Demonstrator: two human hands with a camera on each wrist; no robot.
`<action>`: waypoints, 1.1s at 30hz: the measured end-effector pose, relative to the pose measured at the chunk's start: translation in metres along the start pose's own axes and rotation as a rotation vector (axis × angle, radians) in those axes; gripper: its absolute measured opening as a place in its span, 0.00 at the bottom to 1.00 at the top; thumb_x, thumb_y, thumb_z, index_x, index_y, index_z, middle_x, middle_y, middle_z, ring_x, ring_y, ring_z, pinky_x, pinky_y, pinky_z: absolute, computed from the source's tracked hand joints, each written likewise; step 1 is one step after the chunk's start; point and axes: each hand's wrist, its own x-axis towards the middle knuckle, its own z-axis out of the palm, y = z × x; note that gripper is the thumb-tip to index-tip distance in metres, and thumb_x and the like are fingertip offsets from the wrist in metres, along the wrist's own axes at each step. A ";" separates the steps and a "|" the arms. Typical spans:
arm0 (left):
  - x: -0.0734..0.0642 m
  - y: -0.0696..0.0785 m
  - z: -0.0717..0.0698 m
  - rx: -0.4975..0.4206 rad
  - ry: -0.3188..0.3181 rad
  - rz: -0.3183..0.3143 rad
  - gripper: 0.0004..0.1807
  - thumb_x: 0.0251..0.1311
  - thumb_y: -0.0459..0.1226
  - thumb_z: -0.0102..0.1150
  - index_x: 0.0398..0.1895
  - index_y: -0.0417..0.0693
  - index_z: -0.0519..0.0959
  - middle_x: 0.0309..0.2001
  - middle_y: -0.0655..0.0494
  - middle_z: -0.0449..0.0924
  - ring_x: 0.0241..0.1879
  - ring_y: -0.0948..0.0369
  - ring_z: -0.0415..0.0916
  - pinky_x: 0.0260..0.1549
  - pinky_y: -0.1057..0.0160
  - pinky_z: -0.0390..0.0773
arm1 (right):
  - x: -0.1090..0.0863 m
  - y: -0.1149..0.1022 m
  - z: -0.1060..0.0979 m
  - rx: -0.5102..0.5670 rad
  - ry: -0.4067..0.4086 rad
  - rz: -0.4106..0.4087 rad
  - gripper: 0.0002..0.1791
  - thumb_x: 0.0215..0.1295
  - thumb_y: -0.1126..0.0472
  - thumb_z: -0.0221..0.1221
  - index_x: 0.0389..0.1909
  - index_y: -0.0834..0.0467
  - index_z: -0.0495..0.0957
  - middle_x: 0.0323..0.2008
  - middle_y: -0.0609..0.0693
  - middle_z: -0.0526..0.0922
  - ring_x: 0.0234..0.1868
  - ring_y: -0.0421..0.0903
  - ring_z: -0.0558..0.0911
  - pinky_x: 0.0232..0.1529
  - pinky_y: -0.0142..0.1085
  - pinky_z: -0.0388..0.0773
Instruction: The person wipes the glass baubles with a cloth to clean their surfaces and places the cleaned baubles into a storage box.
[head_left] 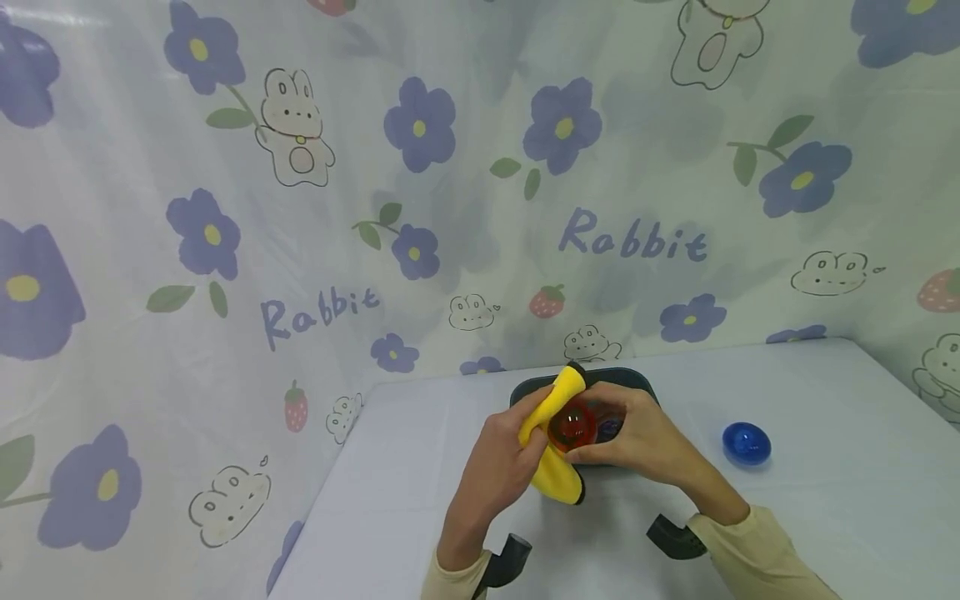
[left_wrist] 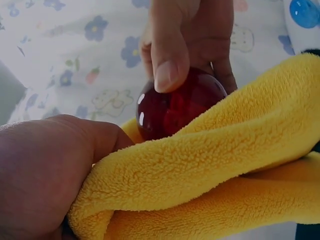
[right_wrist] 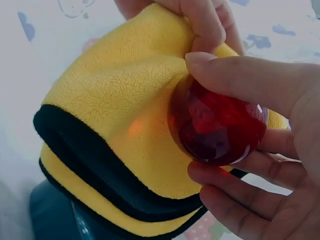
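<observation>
A glossy, see-through red ball point(right_wrist: 220, 122) is pinched between the thumb and fingers of my right hand point(head_left: 641, 433). Folded yellow cloth point(left_wrist: 200, 160) with dark edging hangs from my left hand point(head_left: 498, 462), which grips it in its fold. In the left wrist view the cloth lies right against the lower side of the ball. Both hands are held up in front of a dark bin point(head_left: 525, 387), whose inside is mostly hidden by them. Something bluish shows behind the ball, too small to tell.
On the white table point(head_left: 810, 517) to the right lies a blue, see-through round piece point(head_left: 746, 443). A sheet point(head_left: 480, 200) printed with flowers and rabbits hangs behind the table and along its left side.
</observation>
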 end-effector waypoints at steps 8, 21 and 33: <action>0.002 -0.005 -0.001 -0.034 -0.031 -0.016 0.28 0.67 0.32 0.52 0.72 0.47 0.73 0.49 0.50 0.86 0.30 0.67 0.75 0.36 0.72 0.80 | -0.001 0.000 0.002 0.045 0.009 -0.048 0.31 0.50 0.57 0.79 0.57 0.55 0.83 0.50 0.50 0.86 0.44 0.40 0.86 0.49 0.32 0.85; 0.004 -0.008 0.000 -0.086 -0.062 -0.042 0.30 0.68 0.34 0.51 0.74 0.47 0.70 0.48 0.51 0.86 0.31 0.68 0.78 0.36 0.72 0.81 | 0.000 -0.003 0.004 0.107 0.099 -0.071 0.32 0.50 0.64 0.78 0.59 0.55 0.80 0.55 0.51 0.85 0.48 0.39 0.86 0.53 0.30 0.83; 0.005 -0.007 0.000 -0.088 -0.087 -0.056 0.28 0.67 0.35 0.50 0.71 0.49 0.71 0.42 0.53 0.85 0.30 0.68 0.77 0.35 0.71 0.81 | 0.002 -0.001 0.004 0.130 0.141 -0.059 0.32 0.52 0.67 0.76 0.59 0.59 0.78 0.57 0.56 0.83 0.55 0.49 0.86 0.57 0.25 0.79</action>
